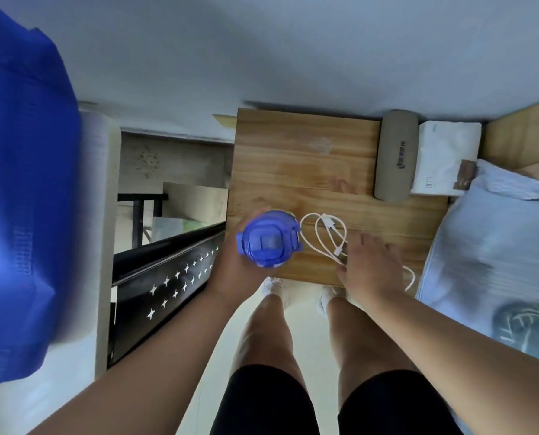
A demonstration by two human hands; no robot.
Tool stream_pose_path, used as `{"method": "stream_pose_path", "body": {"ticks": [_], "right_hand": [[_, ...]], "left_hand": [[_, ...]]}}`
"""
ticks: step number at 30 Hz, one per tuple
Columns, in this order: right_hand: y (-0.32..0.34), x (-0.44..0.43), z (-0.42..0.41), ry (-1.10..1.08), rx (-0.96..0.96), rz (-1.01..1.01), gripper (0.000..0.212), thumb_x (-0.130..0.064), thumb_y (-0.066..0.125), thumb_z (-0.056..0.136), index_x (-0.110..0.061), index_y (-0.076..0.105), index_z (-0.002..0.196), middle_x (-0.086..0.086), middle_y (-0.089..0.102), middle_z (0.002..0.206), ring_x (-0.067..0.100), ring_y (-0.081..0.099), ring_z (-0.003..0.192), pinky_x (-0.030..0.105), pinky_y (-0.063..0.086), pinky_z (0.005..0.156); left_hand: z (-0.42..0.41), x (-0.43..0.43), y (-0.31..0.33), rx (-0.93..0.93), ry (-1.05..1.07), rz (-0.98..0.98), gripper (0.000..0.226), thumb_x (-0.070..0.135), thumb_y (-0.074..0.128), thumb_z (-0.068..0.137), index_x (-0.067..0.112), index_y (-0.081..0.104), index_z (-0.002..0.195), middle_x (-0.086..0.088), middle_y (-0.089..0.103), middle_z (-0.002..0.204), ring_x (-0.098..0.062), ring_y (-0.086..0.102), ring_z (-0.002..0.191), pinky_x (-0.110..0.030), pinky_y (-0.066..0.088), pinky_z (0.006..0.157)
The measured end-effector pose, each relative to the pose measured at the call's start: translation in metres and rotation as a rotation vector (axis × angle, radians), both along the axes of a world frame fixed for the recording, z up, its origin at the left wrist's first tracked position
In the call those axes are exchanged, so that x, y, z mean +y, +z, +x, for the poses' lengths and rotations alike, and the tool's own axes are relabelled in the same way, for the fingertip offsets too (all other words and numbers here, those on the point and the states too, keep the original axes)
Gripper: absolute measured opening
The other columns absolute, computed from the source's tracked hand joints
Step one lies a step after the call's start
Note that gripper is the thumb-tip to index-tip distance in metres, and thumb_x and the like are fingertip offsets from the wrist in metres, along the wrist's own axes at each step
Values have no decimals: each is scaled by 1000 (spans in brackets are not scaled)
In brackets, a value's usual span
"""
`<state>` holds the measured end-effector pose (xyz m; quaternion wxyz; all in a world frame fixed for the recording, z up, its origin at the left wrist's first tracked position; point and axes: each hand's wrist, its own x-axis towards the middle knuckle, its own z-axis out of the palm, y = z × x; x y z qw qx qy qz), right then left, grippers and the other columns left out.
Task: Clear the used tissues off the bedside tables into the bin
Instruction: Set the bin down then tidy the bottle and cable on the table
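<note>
Left hand [233, 271] wrapped round blue bottle [268, 238], right hand [368, 265] loosely open, flat on white cable [324, 233]; tissue pack [443, 158] at table [293, 158] far-right corner: judged light, soft, pinch anywhere; no loose used tissues seen.

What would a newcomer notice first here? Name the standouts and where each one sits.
First the blue bottle, gripped by the left hand at the near left edge of the wooden table. Next the right hand, resting on a looped white cable beside it. At the table's far right lie a grey case and a white tissue pack; no loose used tissue shows.
</note>
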<state>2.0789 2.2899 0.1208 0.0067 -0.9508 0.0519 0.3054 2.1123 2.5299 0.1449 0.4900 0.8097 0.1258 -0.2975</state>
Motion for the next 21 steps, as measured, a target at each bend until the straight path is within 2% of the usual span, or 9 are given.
{"method": "stream_pose_path", "body": {"ticks": [3,5,7,9,11,14,17,19,21], "right_hand": [[0,2,1,-28,58,38,37,-29,67,89,-19,54,122,-1,63,116,21,61,105,32,44,74],[3,-2,3,-85,76,41,35,-20,64,92,-17,54,126,1,62,120,21,63,105,31,49,71],[6,-8,4,-113,78,25,33,-17,59,96,-17,55,129,2,62,121,21,65,102,30,47,68],[6,-17,3,-150,67,49,31,-20,58,98,-18,54,129,1,63,119,22,68,96,30,42,65],[4,-25,0,-227,73,135,38,-24,60,96,-18,50,132,1,64,116,23,68,92,30,44,64],[4,-32,-5,-370,82,279,44,-31,68,93,-20,49,131,-2,67,108,22,69,89,31,47,65],[3,-34,-9,-493,88,373,38,-35,71,91,-23,51,121,-5,66,106,22,70,94,31,51,70],[1,-34,-12,-551,87,436,32,-31,70,89,-26,53,116,-7,66,103,19,69,91,32,51,70],[0,-35,-14,-613,93,532,33,-30,71,87,-30,56,116,-11,67,100,15,67,88,33,54,71]], "left_hand": [[43,-27,16,-185,-11,-103,38,27,90,76,51,66,91,37,70,86,13,67,78,-4,49,71],[69,-47,17,-288,-37,-115,41,28,88,79,59,67,94,41,70,90,17,67,83,-2,48,72],[93,-68,17,-340,-56,-95,41,34,88,78,62,65,98,44,69,95,18,66,88,0,47,74],[114,-90,10,-334,-80,-47,38,48,87,73,53,65,103,46,67,96,18,65,91,0,45,76],[130,-113,3,-324,-115,3,48,56,84,69,43,66,112,46,67,94,21,63,91,0,45,75],[145,-141,-9,-294,-153,10,59,50,88,70,29,71,122,29,73,95,14,67,90,-11,52,80],[158,-162,-20,-279,-171,55,54,47,89,71,22,74,116,15,77,96,-6,73,93,-23,55,81],[162,-173,-25,-279,-187,84,51,45,89,71,23,74,114,19,75,89,-6,73,88,-14,52,74],[163,-178,-28,-276,-183,72,49,43,91,71,29,70,113,30,67,83,11,67,79,0,43,64]]}}
